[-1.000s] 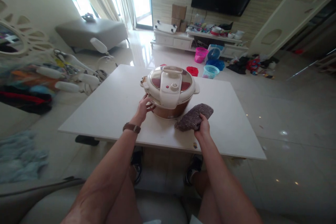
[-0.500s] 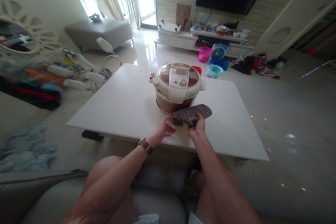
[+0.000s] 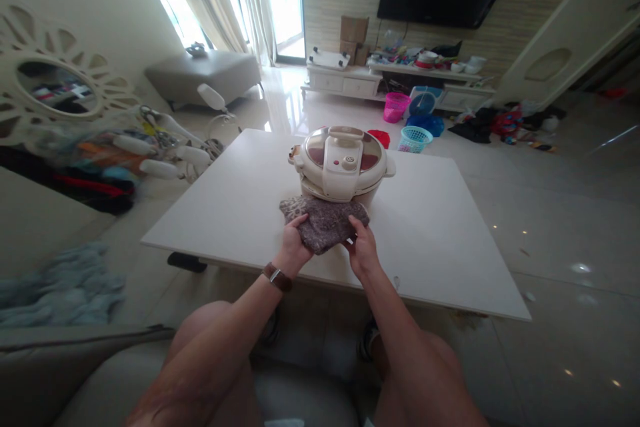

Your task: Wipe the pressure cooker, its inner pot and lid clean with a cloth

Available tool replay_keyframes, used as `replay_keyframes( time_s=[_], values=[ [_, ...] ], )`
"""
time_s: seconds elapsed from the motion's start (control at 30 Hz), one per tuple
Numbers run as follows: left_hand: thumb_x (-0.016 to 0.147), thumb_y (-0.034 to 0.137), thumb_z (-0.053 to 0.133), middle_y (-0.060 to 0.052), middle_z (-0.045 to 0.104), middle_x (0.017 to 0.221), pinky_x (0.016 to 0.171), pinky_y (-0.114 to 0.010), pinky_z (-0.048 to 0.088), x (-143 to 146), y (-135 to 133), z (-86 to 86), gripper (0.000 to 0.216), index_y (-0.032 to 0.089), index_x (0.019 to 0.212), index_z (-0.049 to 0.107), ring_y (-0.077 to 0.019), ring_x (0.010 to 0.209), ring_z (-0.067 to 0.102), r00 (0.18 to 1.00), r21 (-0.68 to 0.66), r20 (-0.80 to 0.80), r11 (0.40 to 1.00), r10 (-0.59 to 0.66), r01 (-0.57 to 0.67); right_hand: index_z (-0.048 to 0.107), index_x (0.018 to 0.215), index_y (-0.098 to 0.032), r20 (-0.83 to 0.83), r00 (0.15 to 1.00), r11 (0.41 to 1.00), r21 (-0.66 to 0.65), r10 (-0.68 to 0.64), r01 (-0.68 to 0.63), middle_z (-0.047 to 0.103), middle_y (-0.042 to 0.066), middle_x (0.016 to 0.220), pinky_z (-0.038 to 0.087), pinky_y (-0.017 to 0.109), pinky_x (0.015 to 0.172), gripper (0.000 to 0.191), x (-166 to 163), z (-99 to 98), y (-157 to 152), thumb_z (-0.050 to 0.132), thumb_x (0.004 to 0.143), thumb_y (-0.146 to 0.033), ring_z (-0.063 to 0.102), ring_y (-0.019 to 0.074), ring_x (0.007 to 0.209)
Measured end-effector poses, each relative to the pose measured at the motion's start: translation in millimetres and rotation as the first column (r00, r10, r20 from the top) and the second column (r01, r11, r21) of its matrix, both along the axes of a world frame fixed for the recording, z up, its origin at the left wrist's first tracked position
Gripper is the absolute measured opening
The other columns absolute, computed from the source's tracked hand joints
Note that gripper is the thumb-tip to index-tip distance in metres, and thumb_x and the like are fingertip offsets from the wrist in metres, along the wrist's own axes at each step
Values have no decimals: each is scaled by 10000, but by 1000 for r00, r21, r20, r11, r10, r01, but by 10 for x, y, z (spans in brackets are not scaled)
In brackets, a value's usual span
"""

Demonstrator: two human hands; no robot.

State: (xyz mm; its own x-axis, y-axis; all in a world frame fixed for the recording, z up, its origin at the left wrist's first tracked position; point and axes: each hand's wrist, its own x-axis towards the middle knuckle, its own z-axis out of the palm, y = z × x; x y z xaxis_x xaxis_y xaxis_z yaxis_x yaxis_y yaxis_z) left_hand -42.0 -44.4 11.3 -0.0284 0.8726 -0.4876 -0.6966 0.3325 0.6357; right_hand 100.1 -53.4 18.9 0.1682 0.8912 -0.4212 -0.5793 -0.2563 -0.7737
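Note:
A brown speckled cloth hangs in front of a pressure cooker with a cream lid, which stands on a white table. My left hand grips the cloth's left lower edge, a brown watch strap on its wrist. My right hand pinches the cloth's right edge. Both hands hold the cloth just off the table, against the cooker's near side. The cloth hides the cooker's lower front.
A drying rack with coloured clothes stands left of the table. Behind are a grey ottoman, a TV stand and plastic baskets on the glossy floor. My knees sit below the table's near edge.
My left hand left the cooker's side and took hold of the cloth. Both hands brought the cloth from the right of the cooker to its front.

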Motion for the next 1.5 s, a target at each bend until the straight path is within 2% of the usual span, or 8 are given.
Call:
replay_keyframes(
  time_s=[0.2, 0.37, 0.53, 0.67, 0.8, 0.97, 1.17, 1.5],
  values=[
    [843, 450, 575, -114, 779, 1119, 946, -539, 618, -625, 69, 111, 511, 220, 1282, 701, -336, 1134, 717, 859, 263, -356, 922, 367, -285, 622, 905, -245, 29, 996, 995, -54, -80, 82, 715, -49, 797, 483, 205, 587, 191, 62, -51, 95, 720, 762, -324, 667, 119, 703],
    [872, 375, 620, -66, 726, 1198, 1060, -389, 560, -809, 249, 529, 418, 232, 1264, 657, -233, 1269, 640, 425, 576, -529, 678, 735, -456, 618, 876, -236, 37, 998, 997, -51, -52, 54, 722, -51, 801, 441, 196, 568, 161, 79, -46, 53, 698, 760, -314, 654, 107, 682],
    [836, 309, 732, -112, 758, 990, 1001, -430, 568, -330, 606, 1069, 170, 152, 903, 731, -346, 1201, 648, 360, 564, -786, 822, 503, 82, 613, 839, -226, 33, 999, 998, -50, -37, 39, 691, -73, 762, 423, 194, 574, 188, 134, -24, 33, 717, 692, -281, 638, 95, 671],
    [716, 76, 726, -132, 752, 1260, 1218, -624, 365, 140, 851, 1241, 346, 183, 1036, 800, -435, 1433, 508, 303, 461, -886, 734, 351, 499, 613, 819, -228, 36, 997, 997, -48, -65, 67, 679, -81, 734, 424, 194, 585, 216, 197, -17, 58, 739, 650, -277, 629, 93, 665],
    [627, -31, 684, -84, 618, 1522, 1299, -682, 134, 150, 972, 1243, 655, 228, 1219, 791, -449, 1585, 289, 223, 354, -935, 721, 275, 596, 618, 810, -228, 36, 996, 995, -54, -77, 79, 685, -78, 729, 414, 191, 581, 199, 282, -32, 62, 731, 654, -278, 624, 89, 653],
    [536, -110, 641, -116, 715, 1348, 1301, -652, 192, -247, 1055, 1227, 685, 236, 1096, 830, -468, 1491, 443, 217, 324, -945, 795, 245, 514, 624, 815, -222, 24, 997, 997, -35, -66, 67, 686, -76, 759, 417, 199, 587, 164, 423, -44, 49, 710, 690, -285, 627, 85, 648],
    [503, -102, 611, -92, 715, 1359, 1310, -662, 154, -226, 879, 1141, 718, 239, 1100, 817, -463, 1573, 311, 250, 358, -930, 824, 271, 439, 613, 797, -222, -6, 997, 997, -24, -74, 74, 677, -74, 744, 411, 200, 576, 147, 498, 1, 50, 694, 694, -290, 617, 83, 621],
    [635, 32, 630, -84, 678, 1438, 1277, -506, 335, -44, 10, 411, 601, 264, 1164, 793, -310, 1544, 427, 385, 521, -828, 814, 408, 256, 607, 799, -217, -34, 997, 998, -19, -65, 64, 671, -69, 730, 398, 201, 570, 153, 472, 3, 56, 672, 687, -298, 617, 82, 594]
  ],
)
